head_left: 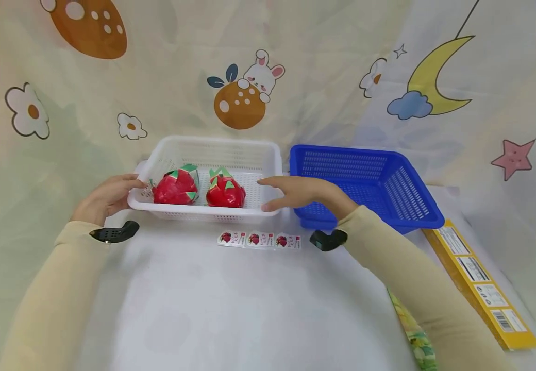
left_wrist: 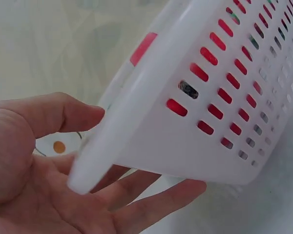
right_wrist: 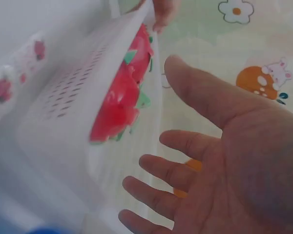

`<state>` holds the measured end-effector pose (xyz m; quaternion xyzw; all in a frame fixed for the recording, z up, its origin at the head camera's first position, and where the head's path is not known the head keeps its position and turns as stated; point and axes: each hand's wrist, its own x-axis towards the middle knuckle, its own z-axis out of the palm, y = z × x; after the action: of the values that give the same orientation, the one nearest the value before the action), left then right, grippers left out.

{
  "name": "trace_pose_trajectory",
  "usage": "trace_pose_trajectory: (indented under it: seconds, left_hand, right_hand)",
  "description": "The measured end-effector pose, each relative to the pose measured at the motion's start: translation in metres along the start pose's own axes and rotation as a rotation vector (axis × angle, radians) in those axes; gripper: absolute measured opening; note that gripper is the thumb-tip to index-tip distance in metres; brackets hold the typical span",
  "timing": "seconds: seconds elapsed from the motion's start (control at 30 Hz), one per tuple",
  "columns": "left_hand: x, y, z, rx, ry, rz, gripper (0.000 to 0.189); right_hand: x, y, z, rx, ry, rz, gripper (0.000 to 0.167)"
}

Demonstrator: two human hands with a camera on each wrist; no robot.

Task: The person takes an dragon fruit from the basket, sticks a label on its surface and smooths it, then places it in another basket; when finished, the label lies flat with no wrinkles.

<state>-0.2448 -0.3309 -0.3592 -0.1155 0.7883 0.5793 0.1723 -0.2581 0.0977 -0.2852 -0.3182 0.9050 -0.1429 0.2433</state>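
A white plastic basket (head_left: 217,212) stands against the patterned backdrop and holds two red dragon fruits with green-tipped scales, one on the left (head_left: 175,188) and one nearer the middle (head_left: 226,193). At the basket's left end my left hand (head_left: 112,196) grips the rim, thumb (left_wrist: 78,114) on the outer edge and the other fingers beneath it. My right hand (head_left: 302,191) hovers by the basket's right end with fingers spread, holding nothing. In the right wrist view its palm (right_wrist: 205,165) faces the basket, and a gap shows between fingertips and rim.
A blue basket (head_left: 365,190) sits to the right, partly behind my right hand. Three dragon fruit stickers (head_left: 260,239) lie in front of the white basket. Along the right edge are a yellow box (head_left: 481,286) and a green-yellow printed item (head_left: 416,330), partly under my sleeve.
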Motion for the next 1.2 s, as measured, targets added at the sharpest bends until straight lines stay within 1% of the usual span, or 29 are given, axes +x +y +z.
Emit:
trace_pose_trajectory:
  seconds: [0.03,0.07,0.1,0.17,0.27,0.37,0.43,0.53,0.63,0.7,0.83,0.93,1.07,1.13,1.2]
  left_hand:
    - [0.000,-0.001,0.000,-0.026,0.002,-0.002,0.077]
    - [0.001,-0.003,0.000,-0.050,0.004,-0.003,0.077]
    - [0.001,-0.005,0.000,-0.071,0.004,-0.005,0.077]
    - [0.002,-0.008,0.000,-0.104,0.005,-0.007,0.079]
    - [0.004,-0.011,0.003,-0.155,0.012,-0.018,0.083]
    - [0.005,-0.013,0.006,-0.186,0.008,-0.020,0.083]
    - [0.004,-0.013,0.008,-0.199,0.001,-0.016,0.081]
    - [0.002,-0.013,0.007,-0.212,-0.002,-0.016,0.080]
    - [0.002,-0.012,0.004,-0.212,0.009,-0.021,0.081]
    - [0.002,-0.011,0.002,-0.203,0.023,-0.024,0.082]
    - [0.005,-0.011,0.007,-0.193,0.020,-0.014,0.081]
    - [0.006,-0.010,0.008,-0.193,0.012,0.000,0.081]
    - [0.005,-0.011,0.006,-0.205,0.003,0.000,0.083]
    - [0.004,-0.011,0.004,-0.204,-0.002,0.003,0.083]
    - [0.004,-0.011,0.001,-0.189,-0.008,0.011,0.082]
  right_hand:
    - [0.012,-0.006,-0.004,0.015,-0.048,-0.003,0.079]
    - [0.024,-0.011,-0.007,0.036,-0.078,0.000,0.079]
    - [0.037,-0.015,-0.008,0.051,-0.091,0.009,0.079]
    - [0.060,-0.021,-0.007,0.102,-0.088,0.051,0.081]
    - [0.087,-0.024,0.003,0.218,-0.055,0.177,0.088]
    - [0.106,-0.026,0.017,0.311,-0.037,0.286,0.094]
    - [0.114,-0.028,0.026,0.350,-0.031,0.308,0.095]
    - [0.122,-0.031,0.036,0.419,-0.009,0.305,0.091]
    - [0.129,-0.036,0.043,0.505,0.034,0.309,0.086]
    - [0.134,-0.038,0.045,0.554,0.068,0.323,0.086]
    - [0.133,-0.034,0.047,0.633,0.114,0.357,0.085]
    - [0.129,-0.028,0.043,0.697,0.134,0.357,0.088]
    - [0.116,-0.020,0.032,0.755,0.143,0.318,0.086]
    - [0.104,-0.017,0.025,0.763,0.152,0.284,0.082]
    - [0.088,-0.015,0.015,0.758,0.167,0.255,0.080]
